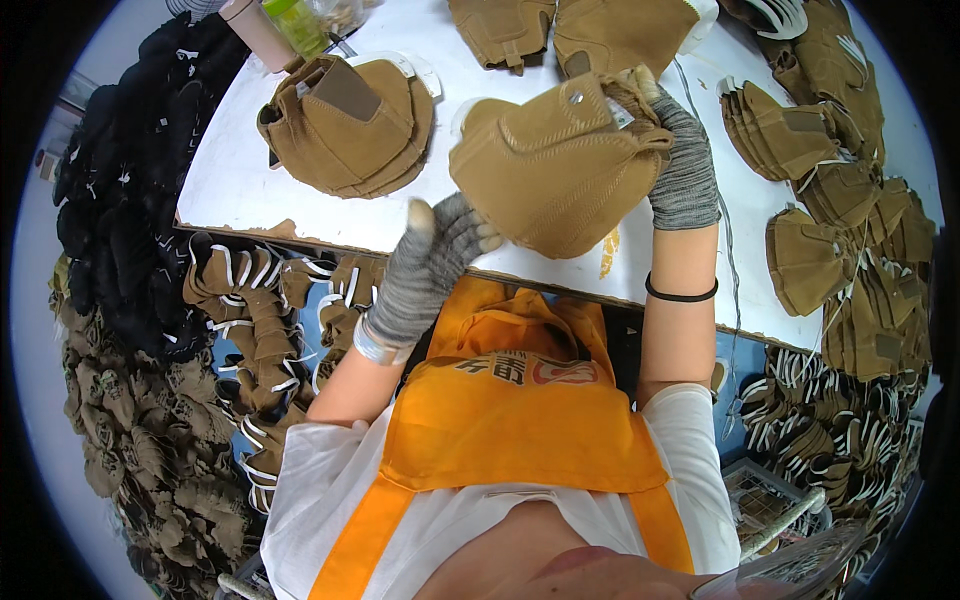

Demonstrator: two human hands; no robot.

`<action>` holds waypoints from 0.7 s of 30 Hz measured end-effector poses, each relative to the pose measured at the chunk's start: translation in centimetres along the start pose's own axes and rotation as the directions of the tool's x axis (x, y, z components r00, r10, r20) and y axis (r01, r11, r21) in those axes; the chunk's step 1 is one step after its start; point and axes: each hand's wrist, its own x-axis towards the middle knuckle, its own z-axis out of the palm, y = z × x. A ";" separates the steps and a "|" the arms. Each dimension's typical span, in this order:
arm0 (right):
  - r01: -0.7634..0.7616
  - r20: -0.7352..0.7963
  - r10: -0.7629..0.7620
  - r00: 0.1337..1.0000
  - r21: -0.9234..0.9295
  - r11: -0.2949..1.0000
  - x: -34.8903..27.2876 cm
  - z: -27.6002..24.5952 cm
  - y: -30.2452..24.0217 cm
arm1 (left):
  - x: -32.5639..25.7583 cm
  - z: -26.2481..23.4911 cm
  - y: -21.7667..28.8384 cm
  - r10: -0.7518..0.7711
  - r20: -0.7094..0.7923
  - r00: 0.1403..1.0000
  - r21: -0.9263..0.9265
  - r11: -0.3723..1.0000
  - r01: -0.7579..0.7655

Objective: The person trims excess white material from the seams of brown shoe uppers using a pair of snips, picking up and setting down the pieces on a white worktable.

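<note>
A brown fabric shoe upper (pixel 555 170) with a stitched seam and a small round metal stud is held up over the front of the white table. My right hand (pixel 685 150), in a grey knitted glove with bare fingertips, grips it by its far right edge. At the upper's lower left side is my left hand (pixel 430 255), gloved the same way, thumb and fingers apart. Whether its fingertips touch the upper, I cannot tell. Just left of the held piece, a nested stack of brown uppers (pixel 350 135) rests on the table.
More brown uppers (pixel 620 35) lie at the table's (pixel 240 190) far side. Several strung bundles (pixel 800 255) line its right edge, beside a dark cord (pixel 728 260). A pink bottle (pixel 255 35) and green container (pixel 295 25) stand far left. Black pieces (pixel 135 210) are heaped at left.
</note>
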 end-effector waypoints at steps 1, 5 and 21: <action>0.011 0.019 -0.011 1.000 -0.018 1.000 -0.2 0.3 0.1 | 0.2 1.1 1.0 -0.063 0.056 0.996 -0.190 0.979 0.073; 0.059 0.067 -0.057 0.996 -0.031 0.998 -0.7 1.4 0.4 | 3.3 3.4 2.3 -0.171 0.287 0.943 -0.652 0.686 0.323; 0.007 0.003 -0.007 1.000 -0.120 0.993 -5.8 -0.9 3.5 | 8.2 2.9 2.4 0.193 0.326 0.926 -0.745 0.655 0.126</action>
